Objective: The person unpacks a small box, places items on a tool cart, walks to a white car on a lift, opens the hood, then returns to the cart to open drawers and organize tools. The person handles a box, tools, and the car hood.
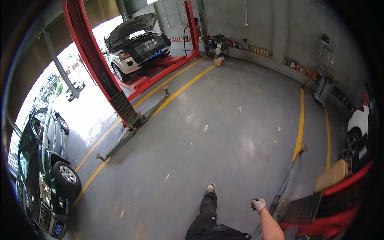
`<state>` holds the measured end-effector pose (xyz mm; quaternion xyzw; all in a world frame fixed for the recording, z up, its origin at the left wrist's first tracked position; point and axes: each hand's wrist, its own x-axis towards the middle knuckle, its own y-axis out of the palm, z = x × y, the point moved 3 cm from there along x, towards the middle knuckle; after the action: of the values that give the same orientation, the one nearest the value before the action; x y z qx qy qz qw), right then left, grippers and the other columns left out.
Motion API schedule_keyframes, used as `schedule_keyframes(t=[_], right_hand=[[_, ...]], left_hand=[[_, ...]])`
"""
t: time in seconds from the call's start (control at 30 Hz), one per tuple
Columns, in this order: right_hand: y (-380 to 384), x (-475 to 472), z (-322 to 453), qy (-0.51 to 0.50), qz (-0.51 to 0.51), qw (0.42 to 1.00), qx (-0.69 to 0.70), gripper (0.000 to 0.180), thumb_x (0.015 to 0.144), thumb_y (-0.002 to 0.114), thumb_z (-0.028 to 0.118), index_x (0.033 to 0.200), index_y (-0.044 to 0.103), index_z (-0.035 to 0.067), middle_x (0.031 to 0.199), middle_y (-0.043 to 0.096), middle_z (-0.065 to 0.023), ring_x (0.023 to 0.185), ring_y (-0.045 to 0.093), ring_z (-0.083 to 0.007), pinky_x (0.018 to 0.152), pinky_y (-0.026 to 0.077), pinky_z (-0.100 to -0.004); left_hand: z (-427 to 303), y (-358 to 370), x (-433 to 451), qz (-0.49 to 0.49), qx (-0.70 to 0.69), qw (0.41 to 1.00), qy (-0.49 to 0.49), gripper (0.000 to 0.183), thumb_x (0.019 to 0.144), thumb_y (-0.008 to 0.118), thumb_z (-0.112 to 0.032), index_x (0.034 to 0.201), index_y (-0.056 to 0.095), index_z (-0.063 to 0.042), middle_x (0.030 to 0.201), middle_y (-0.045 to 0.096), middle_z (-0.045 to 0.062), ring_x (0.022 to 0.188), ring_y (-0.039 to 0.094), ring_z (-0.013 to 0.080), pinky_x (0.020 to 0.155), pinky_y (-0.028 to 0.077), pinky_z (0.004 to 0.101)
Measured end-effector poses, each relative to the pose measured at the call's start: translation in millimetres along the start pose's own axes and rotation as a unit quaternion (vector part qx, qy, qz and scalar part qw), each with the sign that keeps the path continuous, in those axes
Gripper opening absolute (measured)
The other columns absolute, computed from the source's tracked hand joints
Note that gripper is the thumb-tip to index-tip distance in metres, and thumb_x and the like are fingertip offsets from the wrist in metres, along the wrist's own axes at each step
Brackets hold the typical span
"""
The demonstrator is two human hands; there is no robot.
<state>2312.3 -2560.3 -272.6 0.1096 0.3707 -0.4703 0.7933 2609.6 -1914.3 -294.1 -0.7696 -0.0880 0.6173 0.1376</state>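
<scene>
My right hand [258,205], in a pale work glove with a red cuff, hangs at the lower right over the grey floor [222,156]. Its fingers look loosely curled, and I see nothing held in it, though the palm side is hidden. Closest to it is the grey swing arm [289,180] of a red two-post lift, a little to its right and apart from the hand. My left hand is out of view. Below me, one leg in dark trousers [207,207] steps forward in a light shoe [211,188].
A red lift post [90,57] with low swing arms [120,144] stands left. Beyond it, a white car [132,57] with its hood raised sits on a red lift. A dark green SUV [45,180] is at left. A cardboard box [332,176] and white car [358,121] are right.
</scene>
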Motion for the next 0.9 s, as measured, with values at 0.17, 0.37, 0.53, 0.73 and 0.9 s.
schedule_keyframes(t=[0.17,0.37,0.53,0.73,0.9], right_hand=[[-58,159,2,0.178,0.006,0.984,0.001,0.023,0.095,0.058,0.014,0.114,0.066,0.002,0.097,0.071,-0.019,0.083,0.071,-0.0407,0.071,0.059,-0.0556],[-27,229,90,0.325,-0.009,0.944,0.062,0.017,0.096,0.066,0.013,0.107,0.065,0.0,0.09,0.071,-0.0189,0.07,0.071,-0.0391,0.06,0.06,-0.0571],[-72,361,158,0.338,-0.012,0.934,0.113,0.015,0.096,0.064,0.015,0.104,0.065,0.002,0.085,0.069,-0.0177,0.067,0.069,-0.0379,0.06,0.059,-0.0579],[-58,601,350,0.309,0.057,0.949,0.004,0.016,0.099,0.06,0.018,0.105,0.066,0.004,0.086,0.07,-0.0152,0.071,0.071,-0.0336,0.063,0.059,-0.0506],[6,814,599,0.136,0.133,0.979,-0.077,0.019,0.101,0.056,0.02,0.105,0.067,0.005,0.088,0.071,-0.013,0.074,0.072,-0.0299,0.065,0.06,-0.0445]], left_hand=[[-152,184,1,0.042,0.037,0.998,0.028,0.037,0.097,0.068,-0.025,0.129,0.066,-0.006,0.117,0.073,0.014,0.101,0.074,0.029,0.085,0.061,0.0448],[-500,508,-70,0.034,0.259,0.84,0.476,0.06,0.083,0.071,-0.009,0.14,0.055,0.001,0.128,0.068,0.018,0.117,0.067,0.0299,0.101,0.054,0.0362],[-658,837,-359,0.287,0.143,0.792,0.519,0.051,0.08,0.075,-0.006,0.129,0.063,0.0,0.117,0.072,0.011,0.104,0.07,0.0214,0.094,0.055,0.0338],[-759,980,-346,0.158,0.194,0.804,0.539,0.05,0.086,0.074,-0.017,0.13,0.06,0.003,0.116,0.072,0.015,0.101,0.07,0.0229,0.088,0.057,0.0369],[-717,928,-181,0.032,-0.039,0.98,0.195,0.06,0.083,0.08,-0.016,0.139,0.059,-0.009,0.127,0.067,0.013,0.104,0.07,0.0285,0.086,0.059,0.0427]])
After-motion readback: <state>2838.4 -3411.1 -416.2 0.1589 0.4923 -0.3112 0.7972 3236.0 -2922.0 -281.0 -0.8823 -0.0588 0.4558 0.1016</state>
